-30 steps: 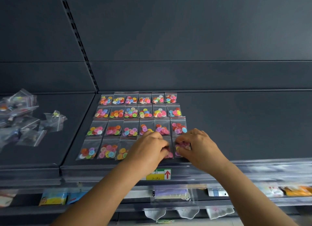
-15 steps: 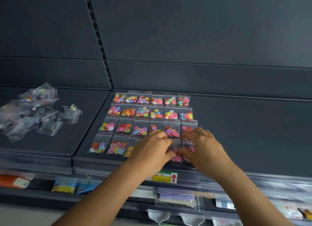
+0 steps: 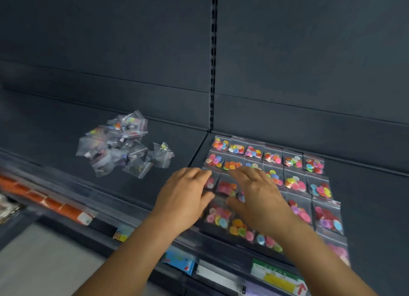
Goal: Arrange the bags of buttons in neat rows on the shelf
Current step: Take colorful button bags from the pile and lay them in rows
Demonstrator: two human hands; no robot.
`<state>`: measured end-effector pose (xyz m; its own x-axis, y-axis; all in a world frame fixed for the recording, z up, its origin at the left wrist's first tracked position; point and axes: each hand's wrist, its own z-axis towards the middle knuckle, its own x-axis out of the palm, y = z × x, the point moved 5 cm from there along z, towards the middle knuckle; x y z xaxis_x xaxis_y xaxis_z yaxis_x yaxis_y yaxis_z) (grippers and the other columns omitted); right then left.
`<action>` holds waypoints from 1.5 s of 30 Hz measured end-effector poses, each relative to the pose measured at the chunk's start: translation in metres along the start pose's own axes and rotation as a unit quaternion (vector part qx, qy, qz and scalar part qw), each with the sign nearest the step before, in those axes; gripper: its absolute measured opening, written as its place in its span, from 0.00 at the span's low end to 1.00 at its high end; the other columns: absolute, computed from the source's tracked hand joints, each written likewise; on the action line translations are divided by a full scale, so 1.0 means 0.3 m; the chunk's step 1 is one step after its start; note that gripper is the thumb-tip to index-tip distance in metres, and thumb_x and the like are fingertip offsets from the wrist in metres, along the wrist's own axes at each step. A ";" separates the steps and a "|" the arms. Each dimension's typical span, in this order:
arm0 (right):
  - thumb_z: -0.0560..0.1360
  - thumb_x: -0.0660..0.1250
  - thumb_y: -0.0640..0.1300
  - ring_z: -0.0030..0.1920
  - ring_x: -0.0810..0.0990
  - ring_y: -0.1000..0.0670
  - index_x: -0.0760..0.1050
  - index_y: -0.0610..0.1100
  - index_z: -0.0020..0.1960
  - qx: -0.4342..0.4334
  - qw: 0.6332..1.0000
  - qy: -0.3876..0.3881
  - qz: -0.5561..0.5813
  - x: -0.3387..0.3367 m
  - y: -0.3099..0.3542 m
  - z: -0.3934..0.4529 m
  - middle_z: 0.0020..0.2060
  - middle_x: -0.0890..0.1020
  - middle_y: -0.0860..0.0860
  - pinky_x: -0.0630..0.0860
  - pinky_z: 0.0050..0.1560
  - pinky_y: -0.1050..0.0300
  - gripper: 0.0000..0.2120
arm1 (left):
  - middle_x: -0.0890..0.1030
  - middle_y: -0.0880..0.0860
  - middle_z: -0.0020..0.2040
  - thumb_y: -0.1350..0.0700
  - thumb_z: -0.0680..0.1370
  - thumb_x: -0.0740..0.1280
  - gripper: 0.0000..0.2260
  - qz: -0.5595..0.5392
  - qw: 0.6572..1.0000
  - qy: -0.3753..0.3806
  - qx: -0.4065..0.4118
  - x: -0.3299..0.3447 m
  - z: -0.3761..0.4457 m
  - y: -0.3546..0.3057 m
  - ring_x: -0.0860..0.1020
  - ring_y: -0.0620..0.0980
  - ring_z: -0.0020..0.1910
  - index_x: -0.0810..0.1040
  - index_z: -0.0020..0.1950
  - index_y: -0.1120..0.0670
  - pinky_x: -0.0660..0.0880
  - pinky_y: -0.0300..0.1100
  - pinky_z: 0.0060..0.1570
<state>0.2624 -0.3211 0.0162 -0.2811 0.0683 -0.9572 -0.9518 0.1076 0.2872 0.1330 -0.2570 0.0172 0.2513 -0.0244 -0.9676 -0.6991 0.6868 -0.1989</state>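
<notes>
Clear bags of buttons (image 3: 294, 183) in rows — loose pile (image 3: 124, 145) left, shelf (image 3: 365, 196).

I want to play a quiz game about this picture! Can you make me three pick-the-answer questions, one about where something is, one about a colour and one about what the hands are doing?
1. Where is the messy pile of bags?
A. left of the neat rows
B. on top of the neat rows
C. on the floor

2. What colour is the shelf?
A. white
B. dark grey
C. yellow

3. What are the two hands doing?
A. holding a bag up in the air
B. hanging by the person's sides
C. lying spread over the neat rows

Answers:
1 A: the pile sits loose on the shelf section left of the neat rows.
2 B: the bare shelf and the wall behind it look dark grey.
3 C: the left hand and right hand lie low over the bags with fingers stretched, lifting nothing.
</notes>
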 end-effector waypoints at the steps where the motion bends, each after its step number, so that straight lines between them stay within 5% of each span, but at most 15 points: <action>1: 0.77 0.61 0.56 0.74 0.55 0.50 0.53 0.52 0.75 -0.005 1.000 0.002 0.001 0.012 0.033 0.042 0.74 0.59 0.54 0.53 0.73 0.54 0.31 | 0.66 0.46 0.72 0.44 0.80 0.58 0.25 0.002 1.000 -0.004 -0.008 -0.013 0.004 0.050 0.62 0.46 0.71 0.59 0.75 0.49 0.59 0.40 0.70; 18: 0.78 0.60 0.52 0.73 0.57 0.50 0.56 0.51 0.75 -0.028 0.999 0.017 0.024 0.234 0.567 0.730 0.73 0.61 0.54 0.54 0.74 0.54 0.28 | 0.68 0.48 0.71 0.46 0.79 0.60 0.25 0.001 0.998 -0.010 -0.058 -0.127 0.180 0.886 0.64 0.48 0.70 0.61 0.75 0.49 0.60 0.41 0.69; 27: 0.81 0.54 0.47 0.76 0.49 0.48 0.50 0.53 0.76 -0.047 0.997 0.062 -0.006 0.327 0.679 1.008 0.77 0.51 0.53 0.51 0.75 0.47 0.26 | 0.56 0.49 0.77 0.47 0.81 0.55 0.25 -0.002 0.998 0.035 -0.056 -0.095 0.316 1.094 0.54 0.49 0.75 0.55 0.77 0.51 0.53 0.44 0.72; 30: 0.81 0.53 0.50 0.76 0.54 0.48 0.56 0.54 0.75 -0.049 0.994 0.094 -0.038 0.352 0.645 1.032 0.76 0.57 0.53 0.53 0.74 0.47 0.23 | 0.58 0.50 0.76 0.47 0.82 0.53 0.23 0.002 0.998 0.051 -0.032 -0.073 0.334 1.097 0.56 0.49 0.75 0.59 0.76 0.53 0.53 0.45 0.71; 33: 0.79 0.55 0.52 0.61 0.74 0.47 0.75 0.50 0.58 -0.045 0.996 0.047 -0.057 0.309 0.613 1.012 0.58 0.79 0.50 0.68 0.62 0.52 0.14 | 0.68 0.49 0.71 0.49 0.82 0.54 0.18 -0.036 0.999 0.028 -0.009 -0.070 0.326 1.085 0.64 0.47 0.70 0.72 0.68 0.53 0.57 0.42 0.70; 35: 0.79 0.56 0.54 0.46 0.76 0.46 0.77 0.44 0.44 -0.017 0.998 0.026 -0.062 0.272 0.599 0.998 0.41 0.80 0.48 0.69 0.49 0.55 0.17 | 0.74 0.48 0.64 0.51 0.81 0.58 0.14 -0.076 0.997 -0.009 -0.013 -0.083 0.325 1.084 0.70 0.46 0.64 0.77 0.61 0.53 0.62 0.39 0.66; 37: 0.78 0.58 0.53 0.40 0.73 0.45 0.74 0.41 0.39 0.014 0.999 0.018 -0.040 0.256 0.584 1.002 0.34 0.76 0.47 0.68 0.42 0.57 0.18 | 0.75 0.48 0.61 0.51 0.80 0.61 0.12 -0.100 0.993 -0.046 -0.048 -0.099 0.334 1.100 0.71 0.46 0.61 0.76 0.62 0.52 0.66 0.39 0.62; 41: 0.76 0.62 0.46 0.47 0.79 0.43 0.79 0.42 0.49 0.046 0.996 -0.028 0.068 0.257 0.558 1.046 0.46 0.83 0.45 0.77 0.46 0.50 0.10 | 0.73 0.51 0.63 0.45 0.78 0.61 0.21 -0.066 0.988 -0.037 -0.132 -0.091 0.358 1.140 0.68 0.51 0.63 0.70 0.68 0.53 0.65 0.44 0.63; 45: 0.76 0.62 0.46 0.59 0.74 0.43 0.70 0.46 0.65 0.072 0.993 -0.013 0.090 0.293 0.550 1.109 0.57 0.79 0.45 0.75 0.54 0.52 0.18 | 0.72 0.52 0.63 0.40 0.77 0.61 0.24 -0.007 0.988 0.007 -0.153 -0.063 0.377 1.144 0.66 0.52 0.62 0.71 0.68 0.51 0.64 0.46 0.64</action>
<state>0.1215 0.0327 -0.0089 -0.4394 0.1253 -0.8895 -0.8587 0.2321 0.4569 -0.0360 0.0615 -0.0152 0.2543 -0.0441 -0.9661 -0.8660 0.4344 -0.2477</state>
